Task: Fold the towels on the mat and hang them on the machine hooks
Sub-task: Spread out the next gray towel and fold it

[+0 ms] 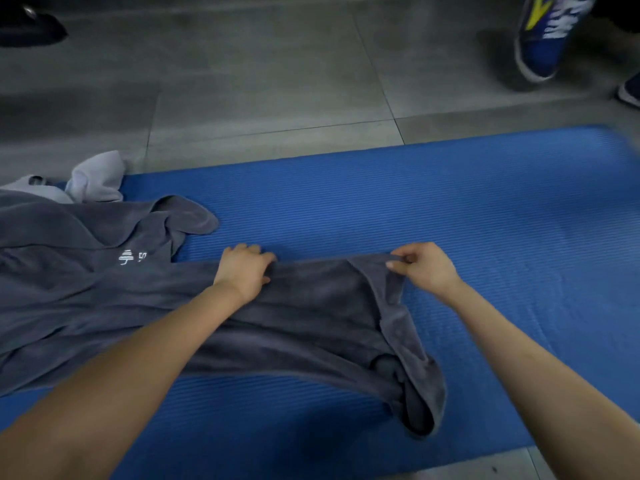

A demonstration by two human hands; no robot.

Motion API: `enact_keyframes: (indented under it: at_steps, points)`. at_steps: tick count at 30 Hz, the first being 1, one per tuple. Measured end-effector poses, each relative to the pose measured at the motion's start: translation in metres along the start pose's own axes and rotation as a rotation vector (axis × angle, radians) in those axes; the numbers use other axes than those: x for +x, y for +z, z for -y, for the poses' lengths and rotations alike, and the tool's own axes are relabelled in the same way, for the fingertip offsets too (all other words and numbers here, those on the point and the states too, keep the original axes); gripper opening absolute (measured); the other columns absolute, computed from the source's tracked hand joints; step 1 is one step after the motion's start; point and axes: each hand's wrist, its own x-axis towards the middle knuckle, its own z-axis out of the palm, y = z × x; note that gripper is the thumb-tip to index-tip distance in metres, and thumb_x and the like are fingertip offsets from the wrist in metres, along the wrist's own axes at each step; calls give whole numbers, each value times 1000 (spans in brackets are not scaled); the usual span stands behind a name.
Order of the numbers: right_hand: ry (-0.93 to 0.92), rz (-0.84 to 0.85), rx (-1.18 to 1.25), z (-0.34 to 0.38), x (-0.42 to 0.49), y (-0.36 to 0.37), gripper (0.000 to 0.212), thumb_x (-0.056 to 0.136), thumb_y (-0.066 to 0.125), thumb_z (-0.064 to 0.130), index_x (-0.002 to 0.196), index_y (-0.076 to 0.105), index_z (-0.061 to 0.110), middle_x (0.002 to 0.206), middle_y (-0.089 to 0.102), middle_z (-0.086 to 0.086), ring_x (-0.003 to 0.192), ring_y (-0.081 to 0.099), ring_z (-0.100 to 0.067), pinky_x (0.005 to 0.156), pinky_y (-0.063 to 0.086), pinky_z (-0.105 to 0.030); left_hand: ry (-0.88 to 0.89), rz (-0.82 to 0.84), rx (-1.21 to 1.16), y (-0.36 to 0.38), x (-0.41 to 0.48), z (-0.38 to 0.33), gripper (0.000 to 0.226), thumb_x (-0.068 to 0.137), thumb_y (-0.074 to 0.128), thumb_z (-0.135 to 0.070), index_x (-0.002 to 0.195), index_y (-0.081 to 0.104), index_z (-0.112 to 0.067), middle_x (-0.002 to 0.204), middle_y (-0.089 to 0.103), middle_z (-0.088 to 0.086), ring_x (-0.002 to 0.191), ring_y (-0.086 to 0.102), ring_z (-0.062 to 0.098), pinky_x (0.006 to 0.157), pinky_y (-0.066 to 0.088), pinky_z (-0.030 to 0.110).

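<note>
Left grip (244, 270) and right grip (424, 268): both pinching the far edge of the grey towel (311, 320), which is lying beneath them on the blue mat (485, 216), apparently stretching it flat for folding.

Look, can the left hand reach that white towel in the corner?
Probably yes. The white towel lies in the open at the far left of the mat, on the left hand's side. That hand grips the grey towel, so it must let go first.
</note>
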Motion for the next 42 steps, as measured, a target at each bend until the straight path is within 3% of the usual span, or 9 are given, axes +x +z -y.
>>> enact_keyframes:
  at_steps: [3, 7, 14, 16, 19, 27, 32, 38, 42]
  points:
    - [71, -88, 83, -17, -2, -30, 16, 80, 72, 31, 68, 63, 37, 81, 73, 0, 78, 69, -19, 83, 54, -43, 65, -84, -57, -19, 10, -12, 26, 91, 53, -35, 113, 63, -24, 109, 60, 3, 102, 56, 24, 83, 39, 32]
    - [157, -281, 185, -23, 20, -71, 14, 81, 71, 24, 93, 72, 18, 82, 71, -3, 69, 70, -23, 83, 55, -41, 100, -216, -90, -74, 48, -37, 19, 90, 55, -33, 99, 67, -21, 104, 65, 5, 97, 59, 26, 72, 38, 30]
    - [131, -833, 91, 6, 70, -167, 33, 80, 53, 23, 109, 66, 19, 107, 67, -13, 100, 59, -26, 94, 43, -34, -20, -492, -323, -169, 136, -93, 25, 91, 54, -26, 110, 66, -18, 110, 66, 14, 105, 57, 34, 76, 42, 34]
    - [67, -779, 160, 1, 74, -174, 54, 81, 55, 16, 135, 50, 22, 131, 59, -2, 118, 54, -17, 101, 38, -26, -3, -467, -407, -168, 147, -103, 33, 91, 53, -23, 123, 59, -19, 121, 62, 13, 112, 54, 34, 88, 42, 36]
    - [60, -610, 134, -28, 64, -160, 69, 83, 59, 11, 146, 33, 22, 143, 46, -2, 125, 49, -17, 105, 38, -30, 101, -322, -365, -138, 138, -110, 44, 93, 51, -22, 136, 46, -19, 136, 51, 11, 123, 46, 32, 97, 36, 37]
    - [518, -337, -283, -133, -21, -66, 50, 87, 59, 40, 128, 52, 13, 122, 55, -20, 112, 51, -41, 92, 42, -46, 276, -10, -286, -36, 50, -105, 33, 87, 56, -43, 112, 62, -23, 116, 56, 4, 111, 51, 26, 90, 44, 34]
    - [483, -423, -399, -143, -43, -42, 36, 89, 56, 40, 109, 63, 11, 112, 58, -17, 105, 52, -38, 88, 35, -43, 370, 153, -136, -13, 17, -118, 50, 86, 56, -50, 130, 49, -26, 127, 41, 4, 118, 41, 22, 96, 42, 36]
    - [385, -475, -373, -157, -53, -52, 17, 91, 54, 24, 92, 59, 8, 95, 64, -15, 90, 58, -35, 83, 34, -41, 340, 100, -147, -13, 19, -132, 26, 88, 58, -10, 114, 58, -12, 110, 51, 13, 97, 50, 26, 81, 46, 32]
    - [419, -519, -421, -179, -71, -62, 15, 90, 55, 21, 95, 62, 8, 97, 62, -17, 92, 57, -37, 82, 30, -40, 442, -4, -113, -15, 21, -150, 22, 59, 77, 9, 73, 63, 0, 66, 56, 19, 56, 57, 31, 46, 48, 33]
